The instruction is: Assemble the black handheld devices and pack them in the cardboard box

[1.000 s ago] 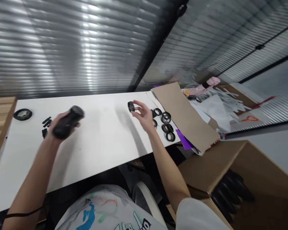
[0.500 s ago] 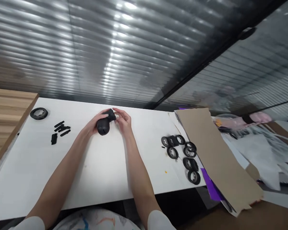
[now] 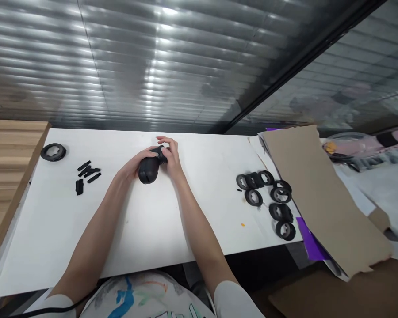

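Note:
A black rounded device (image 3: pixel 148 171) with a narrower black part at its upper right is held above the white table (image 3: pixel 146 229). My left hand (image 3: pixel 135 162) wraps round its left and top side, fingers closed on it. On the right, my right hand (image 3: pixel 172 158) grips the narrower part, with the thumb pressed on top and some fingers stretched beyond it. Several small black strips (image 3: pixel 89 170) and a black block (image 3: pixel 79 187) lie to the left of my hands. Farther left rests a single black ring (image 3: pixel 53 152).
Several black rings (image 3: pixel 253 197) are grouped on the table's right part. Brown cardboard (image 3: pixel 325 194) and a purple sheet (image 3: pixel 311 240) overlap the right edge. A ribbed metallic wall (image 3: pixel 119 66) rises behind the table. Wooden boards (image 3: pixel 13 163) stand at the left.
My right hand has closed in on the device, its thumb now on the narrower part. The whole view has shifted, with the rings and cardboard appearing farther right.

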Available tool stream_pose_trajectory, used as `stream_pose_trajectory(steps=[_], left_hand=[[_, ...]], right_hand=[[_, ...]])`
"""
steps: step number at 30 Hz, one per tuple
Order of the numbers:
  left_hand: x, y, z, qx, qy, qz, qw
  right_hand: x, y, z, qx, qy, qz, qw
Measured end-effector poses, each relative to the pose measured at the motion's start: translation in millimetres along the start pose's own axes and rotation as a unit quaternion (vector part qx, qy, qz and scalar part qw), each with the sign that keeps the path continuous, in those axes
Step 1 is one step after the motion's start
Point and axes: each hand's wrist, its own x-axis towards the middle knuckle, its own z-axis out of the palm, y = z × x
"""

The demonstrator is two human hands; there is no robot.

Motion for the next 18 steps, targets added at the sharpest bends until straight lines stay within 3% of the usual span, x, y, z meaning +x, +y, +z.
stream_pose_trajectory(steps=[7,14,18], left_hand=[[6,-2,-3.8,-0.031,0.038,-0.009,0.999],[7,1,0.5,-0.136,0.031,-0.018,0.99],[4,4,7.3,-0.159,0.004,-0.011,0.987]], right_hand=[[8,-3,10,0.102,-0.081,0.015,0.991],[17,-7,22,0.132,-0.019,0.031,0.991],[13,-8,21,0.092,0.065,-0.01,0.994]])
